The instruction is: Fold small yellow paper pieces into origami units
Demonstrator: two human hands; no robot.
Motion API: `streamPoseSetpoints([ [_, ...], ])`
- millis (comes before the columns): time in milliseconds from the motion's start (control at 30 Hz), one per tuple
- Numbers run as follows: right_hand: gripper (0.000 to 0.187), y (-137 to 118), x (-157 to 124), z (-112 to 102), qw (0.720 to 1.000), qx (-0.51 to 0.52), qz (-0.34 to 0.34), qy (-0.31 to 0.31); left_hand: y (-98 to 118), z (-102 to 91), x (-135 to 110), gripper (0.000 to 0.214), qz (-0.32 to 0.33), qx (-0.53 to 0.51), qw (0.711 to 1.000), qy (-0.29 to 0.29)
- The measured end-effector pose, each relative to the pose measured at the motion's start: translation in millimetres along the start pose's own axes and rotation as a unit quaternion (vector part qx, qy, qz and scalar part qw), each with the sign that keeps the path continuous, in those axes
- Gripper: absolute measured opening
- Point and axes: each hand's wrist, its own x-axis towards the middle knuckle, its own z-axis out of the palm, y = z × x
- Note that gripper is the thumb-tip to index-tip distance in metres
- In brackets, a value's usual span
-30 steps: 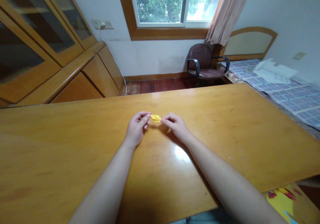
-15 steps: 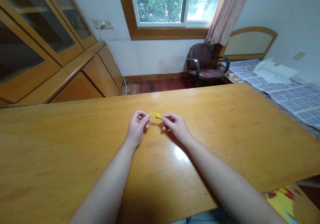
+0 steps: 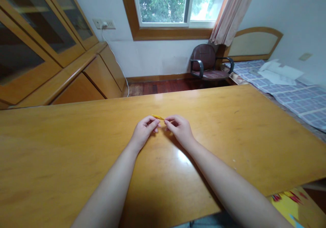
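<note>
A small folded yellow paper piece [image 3: 158, 117] is held just above the wooden table [image 3: 76, 143], seen nearly edge-on as a thin strip. My right hand [image 3: 179, 128] pinches its right end between thumb and fingertips. From the near left side, my left hand [image 3: 146, 131] has its thumb and fingers closed on the paper's lower edge. The fingertips of both hands are close together, and they cover part of the paper. My forearms reach in from the bottom of the view.
Behind the table stand a maroon armchair [image 3: 205, 63] and a bed with a checked cover [image 3: 292, 92]. Glass-door cabinets [image 3: 51, 48] line the left wall. At the lower right, below the tabletop, lies a yellow sheet with red pieces [image 3: 287, 206].
My left hand has moved right, from the paper's left tip to its lower edge. The paper has turned from showing its face to nearly edge-on. My right hand keeps its pinch.
</note>
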Motion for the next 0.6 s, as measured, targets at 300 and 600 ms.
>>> streamPoseSetpoints([
  [300,0.009,-6.2,-2.2,-0.4,0.99,-0.1,-0.101,-0.009,5.7,3.2,-0.3,0.033,-0.006,0.006,1.0,-0.005],
  [600,0.012,-5.1,-3.8,-0.7,0.986,-0.113,-0.119,-0.044,2.2,-0.2,-0.3,0.027,0.02,0.027,0.999,-0.006],
])
